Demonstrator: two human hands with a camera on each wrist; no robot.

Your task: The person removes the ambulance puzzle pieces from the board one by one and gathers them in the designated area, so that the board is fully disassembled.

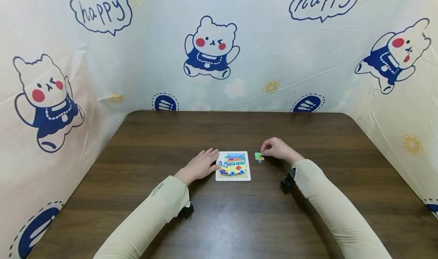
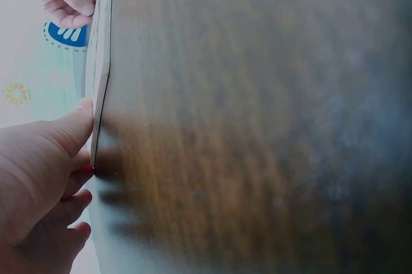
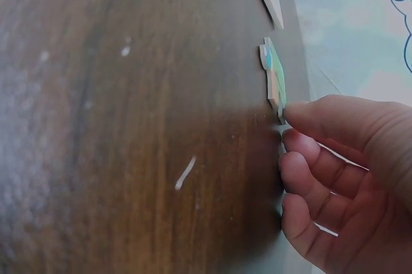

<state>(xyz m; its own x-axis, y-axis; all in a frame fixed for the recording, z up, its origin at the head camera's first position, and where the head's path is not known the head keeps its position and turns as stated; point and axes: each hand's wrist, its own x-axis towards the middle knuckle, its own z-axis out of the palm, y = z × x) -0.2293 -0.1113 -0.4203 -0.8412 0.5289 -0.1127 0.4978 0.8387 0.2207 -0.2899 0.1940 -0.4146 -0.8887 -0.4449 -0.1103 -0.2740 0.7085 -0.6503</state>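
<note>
A small square jigsaw puzzle [image 1: 233, 167] in a white frame lies on the brown table, its picture a yellow ambulance with a red cross. My left hand [image 1: 201, 165] rests at the frame's left edge with fingers stretched out; in the left wrist view its thumb [image 2: 80, 119] touches that edge. To the right of the frame is a loose green puzzle piece [image 1: 259, 156] with a blue tab. My right hand [image 1: 278, 149] pinches the piece by its far right corner. From the right wrist, the thumb and fingertips meet the end of the piece [image 3: 275, 78], which sits at the tabletop.
The wooden table [image 1: 226, 221] stretches out around both hands. Behind it and at both sides hangs a pale curtain [image 1: 256, 53] printed with cartoon bears. Dark wrist cameras [image 1: 288, 181] are strapped under both sleeves. A short pale mark [image 3: 185, 173] shows on the tabletop.
</note>
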